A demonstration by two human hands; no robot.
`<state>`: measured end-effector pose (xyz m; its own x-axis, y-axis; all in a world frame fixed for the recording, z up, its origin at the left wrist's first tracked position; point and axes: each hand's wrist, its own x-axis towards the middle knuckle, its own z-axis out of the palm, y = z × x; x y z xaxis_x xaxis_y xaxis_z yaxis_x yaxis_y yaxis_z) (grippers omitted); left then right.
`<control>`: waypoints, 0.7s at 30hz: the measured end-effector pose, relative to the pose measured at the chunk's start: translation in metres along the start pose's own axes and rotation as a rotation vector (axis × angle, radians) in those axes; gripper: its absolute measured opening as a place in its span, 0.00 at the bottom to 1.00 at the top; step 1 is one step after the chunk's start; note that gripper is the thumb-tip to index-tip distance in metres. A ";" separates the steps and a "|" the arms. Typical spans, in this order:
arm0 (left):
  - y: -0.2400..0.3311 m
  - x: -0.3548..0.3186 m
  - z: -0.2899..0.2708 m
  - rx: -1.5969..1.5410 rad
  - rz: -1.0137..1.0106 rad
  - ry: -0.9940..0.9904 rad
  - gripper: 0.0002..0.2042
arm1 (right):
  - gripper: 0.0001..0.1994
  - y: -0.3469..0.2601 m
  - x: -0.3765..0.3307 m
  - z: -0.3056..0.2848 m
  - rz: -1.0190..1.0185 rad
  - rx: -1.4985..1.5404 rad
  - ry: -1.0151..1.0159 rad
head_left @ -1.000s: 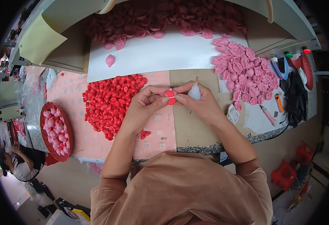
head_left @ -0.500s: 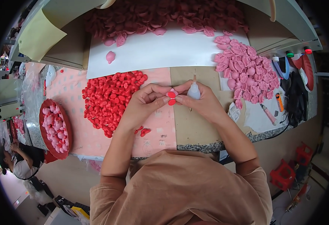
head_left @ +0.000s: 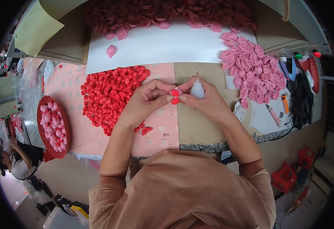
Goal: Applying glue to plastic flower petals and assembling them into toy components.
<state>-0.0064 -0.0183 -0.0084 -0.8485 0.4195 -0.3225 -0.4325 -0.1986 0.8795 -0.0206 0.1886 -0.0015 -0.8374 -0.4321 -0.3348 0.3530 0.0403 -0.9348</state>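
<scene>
In front of my chest both hands meet at a small pink-and-red piece (head_left: 175,94), with two red oval faces turned toward me. My left hand (head_left: 146,101) pinches it from the left, thumb and fingers pressed together. From the other side the thumb and fingertips of my right hand (head_left: 211,102) grip it too. A translucent squeeze bottle with a thin needle tip (head_left: 197,90) is also held in my right hand, needle pointing away from me. A heap of small glossy red parts (head_left: 109,99) lies left of my hands. Pink shell-shaped pieces (head_left: 256,74) are piled to the right.
A red bowl (head_left: 66,131) of pink-and-red pieces stands at the left. More pink shells (head_left: 167,11) lie beyond the white sheet (head_left: 155,47). An orange cutter (head_left: 285,103), a pink tube (head_left: 273,115) and black cloth (head_left: 299,101) lie right. Another person (head_left: 20,162) is far left.
The whole view has shifted slightly. My hands keep their grip on the piece, and its two red faces sit a little closer together.
</scene>
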 end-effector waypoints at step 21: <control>-0.010 0.002 0.029 0.201 0.340 0.227 0.18 | 0.12 0.004 0.003 0.006 -0.049 0.070 0.145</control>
<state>0.0051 0.0103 -0.0073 -0.9871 0.1509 -0.0529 -0.0693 -0.1059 0.9920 -0.0186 0.1820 -0.0056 -0.9039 -0.2971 -0.3078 0.3346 -0.0429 -0.9414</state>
